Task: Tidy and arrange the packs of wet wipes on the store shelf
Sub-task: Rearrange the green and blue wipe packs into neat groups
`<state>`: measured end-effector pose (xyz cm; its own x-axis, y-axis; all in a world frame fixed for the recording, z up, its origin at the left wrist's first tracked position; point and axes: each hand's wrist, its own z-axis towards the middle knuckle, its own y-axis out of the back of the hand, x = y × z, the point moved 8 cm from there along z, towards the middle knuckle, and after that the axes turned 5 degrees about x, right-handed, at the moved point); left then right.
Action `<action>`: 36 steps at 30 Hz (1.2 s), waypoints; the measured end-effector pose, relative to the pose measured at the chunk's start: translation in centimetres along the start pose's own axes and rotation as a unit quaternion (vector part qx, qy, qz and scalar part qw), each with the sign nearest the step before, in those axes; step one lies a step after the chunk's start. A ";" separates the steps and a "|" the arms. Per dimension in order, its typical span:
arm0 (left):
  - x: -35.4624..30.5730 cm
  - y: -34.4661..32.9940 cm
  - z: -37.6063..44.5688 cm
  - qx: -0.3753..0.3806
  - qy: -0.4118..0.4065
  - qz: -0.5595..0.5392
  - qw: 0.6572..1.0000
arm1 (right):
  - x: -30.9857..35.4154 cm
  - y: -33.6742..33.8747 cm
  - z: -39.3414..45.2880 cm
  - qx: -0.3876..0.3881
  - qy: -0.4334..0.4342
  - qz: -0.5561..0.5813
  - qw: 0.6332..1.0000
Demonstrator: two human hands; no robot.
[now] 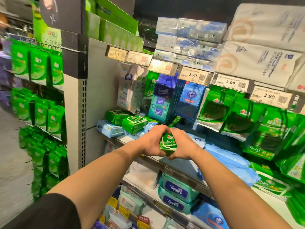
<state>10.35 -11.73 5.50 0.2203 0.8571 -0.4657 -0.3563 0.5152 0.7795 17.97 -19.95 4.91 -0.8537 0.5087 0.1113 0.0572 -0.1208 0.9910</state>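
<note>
1. Head view, hands: two in frame. The left hand (152, 141) and right hand (182, 143) are both clamped on one small green pack (168, 143), with fingers curled round its left and right ends and fingertips nearly meeting over the top.
2. The held pack is glossy green with a white-outlined label flap. "999" is printed on the front above smaller characters I can't read. It is held in the air in front of the middle shelf (178, 162), above the shelf's front edge and clear of the other stock.
3. Two similar green packs lie flat at the left end of that shelf: the front green pack (134, 123), and the rear green pack (116, 115) just behind it and touching it.
4. One pale blue pack (109, 128) lies flat at the far-left corner of the shelf, touching the front green pack.
5. Three price tags are readable on the rail above: 2.99 tag (194, 76), 3.99 tag (231, 83), second 3.99 tag (270, 96). A fourth at upper left reads 15.90 (116, 53).
6. Two teal Tempo packs (178, 189) are stacked on the shelf below.
7. Green hanging bags (212, 109) fill the right side under the tags. They are blurred, so the count is unclear.
</note>
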 end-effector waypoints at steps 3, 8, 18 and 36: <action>0.4 0.2 -0.2 0.005 -0.001 0.006 1.000 | 0.5 -0.3 0.0 -0.001 -0.005 -0.001 1.000; 2.4 0.7 -1.3 0.027 0.028 0.056 0.998 | 0.8 -1.4 0.5 0.058 -0.025 -0.015 0.998; 12.5 9.7 -7.0 -0.045 0.121 0.063 0.990 | 7.3 -2.9 9.4 0.071 -0.008 -0.076 0.995; 21.8 15.5 -8.1 -0.052 0.167 0.027 0.984 | 11.0 -7.1 22.4 0.090 0.026 -0.230 0.969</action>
<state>2.31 14.97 4.01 -0.1068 0.8286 -0.5496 -0.4545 0.4509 0.7681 19.78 5.59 0.80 -0.8349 0.4291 -0.3447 -0.2506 0.2612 0.9322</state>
